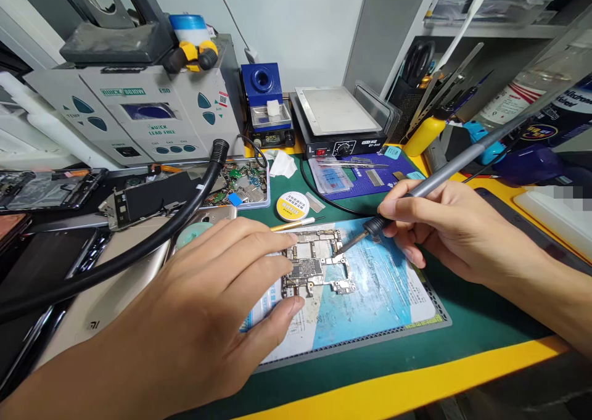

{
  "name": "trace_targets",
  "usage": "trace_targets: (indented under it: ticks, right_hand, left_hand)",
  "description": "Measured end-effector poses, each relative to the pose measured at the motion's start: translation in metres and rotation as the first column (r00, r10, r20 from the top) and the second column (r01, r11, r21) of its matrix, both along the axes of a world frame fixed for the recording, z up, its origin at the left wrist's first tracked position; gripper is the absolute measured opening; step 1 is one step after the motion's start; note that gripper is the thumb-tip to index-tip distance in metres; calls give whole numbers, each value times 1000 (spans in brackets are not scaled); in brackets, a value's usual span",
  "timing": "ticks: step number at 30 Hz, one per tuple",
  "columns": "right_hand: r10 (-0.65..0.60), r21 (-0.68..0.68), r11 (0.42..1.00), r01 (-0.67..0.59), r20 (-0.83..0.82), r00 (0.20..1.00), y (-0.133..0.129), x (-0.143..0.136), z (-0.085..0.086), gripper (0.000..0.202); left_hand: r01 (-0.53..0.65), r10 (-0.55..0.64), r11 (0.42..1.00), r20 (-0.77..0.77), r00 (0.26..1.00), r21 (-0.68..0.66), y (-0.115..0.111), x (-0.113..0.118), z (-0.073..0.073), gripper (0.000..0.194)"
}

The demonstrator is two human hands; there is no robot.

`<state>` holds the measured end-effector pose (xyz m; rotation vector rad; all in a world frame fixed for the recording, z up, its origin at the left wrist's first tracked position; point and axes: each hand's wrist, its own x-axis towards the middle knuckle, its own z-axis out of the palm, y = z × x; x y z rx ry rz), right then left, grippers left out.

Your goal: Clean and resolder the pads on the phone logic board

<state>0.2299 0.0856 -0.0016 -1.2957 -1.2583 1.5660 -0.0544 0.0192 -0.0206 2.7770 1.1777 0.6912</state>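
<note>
A phone circuit board (309, 267) lies flat on a blue-and-white work sheet (370, 303). My left hand (217, 290) reaches over its left side, fingertips and thumb pressed on the board's edge and holding it in place. In my right hand (439, 222) is a soldering iron (456, 152), gripped like a pen near its black ribbed collar. The iron slants down to the left, and its tip meets the upper right part of the board or hovers just over it; I cannot tell which. The palm side of my left hand is hidden.
A hot-air station (152, 115) with a thick black hose (185, 216) stands at the left. Behind the board are a round solder-paste tin (292, 205), a soldering station (271, 137) reading 355 and a heating plate (340, 115). Phones and a parts tray (266, 192) lie left.
</note>
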Motion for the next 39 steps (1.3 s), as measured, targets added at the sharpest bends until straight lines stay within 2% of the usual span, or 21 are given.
trace_targets:
  ticks: [12,22,34,39]
  right_hand:
    - [11,36,999,-10,-28,1000,-3,2,1,16]
    - [-17,23,1000,17,3,1000,-1,1,0,11]
    - [39,63,997,-39,4,999,-3,4,-1,11]
    - [11,60,998,-6,-82,997,-1,6,-3,15]
  left_hand:
    - [33,-37,997,55,998,75,1,0,-3,13]
    - [48,-53,995,56,997,89,2,-1,-5,15]
    - [88,-98,992,109,989,87,3,0,-4,21]
    - [107,-116,991,133,984,79,1,-1,-3,23]
